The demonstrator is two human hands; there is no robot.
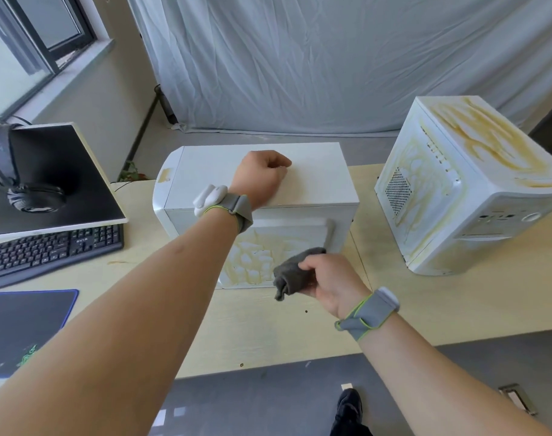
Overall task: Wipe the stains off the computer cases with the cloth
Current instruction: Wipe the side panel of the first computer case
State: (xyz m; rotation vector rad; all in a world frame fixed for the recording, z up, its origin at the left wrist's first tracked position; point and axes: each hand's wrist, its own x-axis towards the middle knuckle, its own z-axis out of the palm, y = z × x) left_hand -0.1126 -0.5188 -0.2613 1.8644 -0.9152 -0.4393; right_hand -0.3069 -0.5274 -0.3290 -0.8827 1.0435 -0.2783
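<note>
Right hand [329, 283] grips the bunched cloth [295, 272], fingers curled round it, against the stained side of the near case [312, 180]; left hand [262, 179] rests fisted on its top; second stained case [463, 190] stands well right of both hands.

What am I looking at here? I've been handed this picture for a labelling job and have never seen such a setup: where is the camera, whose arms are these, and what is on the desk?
There is no machine: a person wears a camera on the head, looking down at their own arms. The left hand rests as a fist on top of the near computer case, steadying it. The right hand holds a grey cloth in its grip against that case's front side, where yellowish stains remain. A second case, heavily stained, stands to the right on the desk. To the left are a keyboard, a monitor with headphones, and a mouse mat.
</note>
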